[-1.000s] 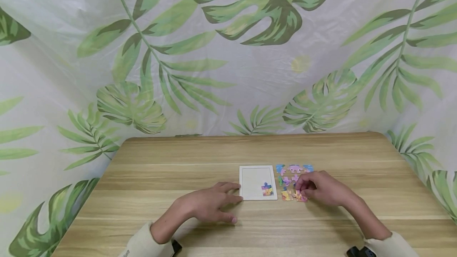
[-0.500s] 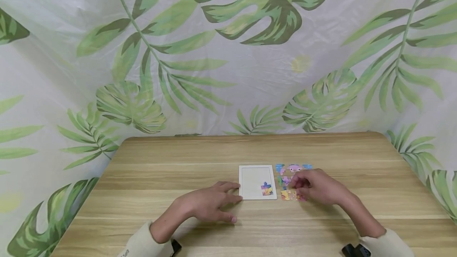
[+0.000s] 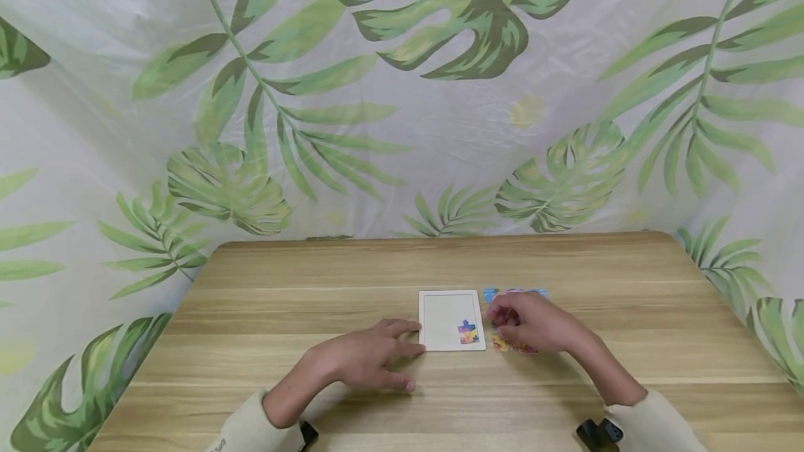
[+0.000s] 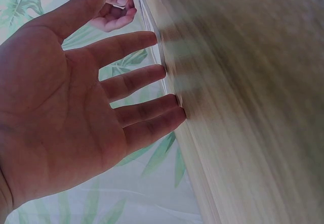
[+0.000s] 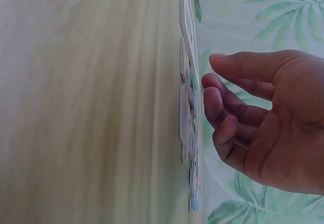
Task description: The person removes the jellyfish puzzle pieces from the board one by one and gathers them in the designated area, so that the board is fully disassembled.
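A white puzzle board (image 3: pixel 440 316) lies flat on the table, with joined colourful puzzle pieces (image 3: pixel 468 333) in its lower right corner. My left hand (image 3: pixel 369 358) rests with spread, straight fingers, and its fingertips touch the board's left edge. Just right of the board lie several loose puzzle pieces (image 3: pixel 502 344), partly hidden under my right hand (image 3: pixel 540 319). That hand hovers over them with bent fingers. In the right wrist view, a gap shows between its thumb (image 5: pixel 238 62) and index finger, and no piece is visible in it.
The wooden table (image 3: pixel 314 264) has a straight far edge and rounded far corners. A leaf-patterned cloth (image 3: pixel 377 124) hangs behind it and along the sides. A black wrist device (image 3: pixel 599 432) sits at the right sleeve.
My right hand has moved left and slightly away from me, from the lower right loose pieces over the left ones near the board. The left hand stays put.
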